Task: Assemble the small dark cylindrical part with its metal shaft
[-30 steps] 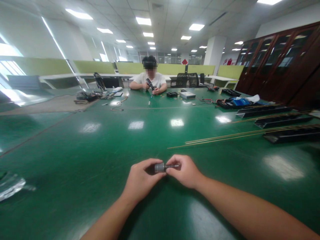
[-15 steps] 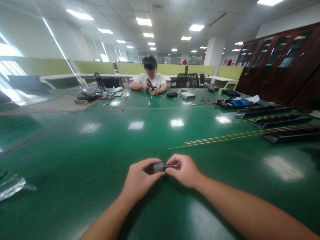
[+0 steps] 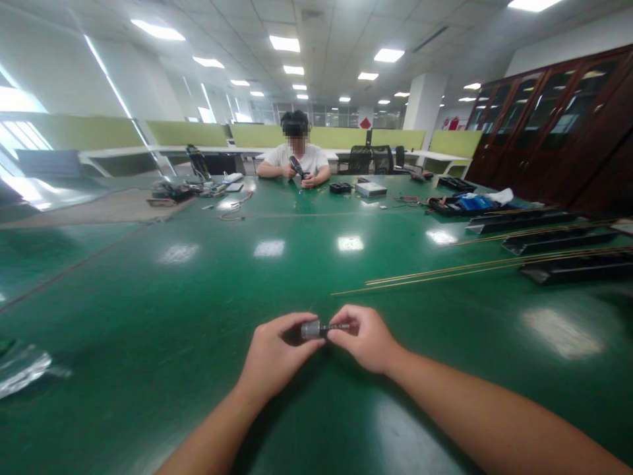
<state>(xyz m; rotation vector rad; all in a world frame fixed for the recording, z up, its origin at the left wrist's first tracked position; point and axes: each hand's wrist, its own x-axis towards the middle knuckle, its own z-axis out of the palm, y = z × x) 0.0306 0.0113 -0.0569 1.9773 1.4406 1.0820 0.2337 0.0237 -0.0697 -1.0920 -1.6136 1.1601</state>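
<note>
Over the near part of the green table, my left hand [image 3: 273, 354] is closed, with thumb and fingers around a small grey metal cylinder [image 3: 310, 330]. A thin dark shaft with ridges [image 3: 339, 326] extends to the right from the cylinder, lying sideways. Thumb and fingertips of my right hand [image 3: 364, 338] pinch this shaft, covering some of it. Cylinder and shaft look like one part with a grooved rod, perhaps a small motor; the exact kind cannot be made out.
Thin brass-coloured rods [image 3: 420, 274] lie to the right, reaching over black channels [image 3: 576, 265]. Crumpled clear plastic [image 3: 22, 369] sits at the left edge. Across the table [image 3: 222, 264], a person [image 3: 297, 158] holds a dark tool, with a white box [image 3: 370, 189] and electronic parts nearby.
The grey cylinder has shifted very slightly left along with its shaft. Both my hands keep nearly the same place and grip.
</note>
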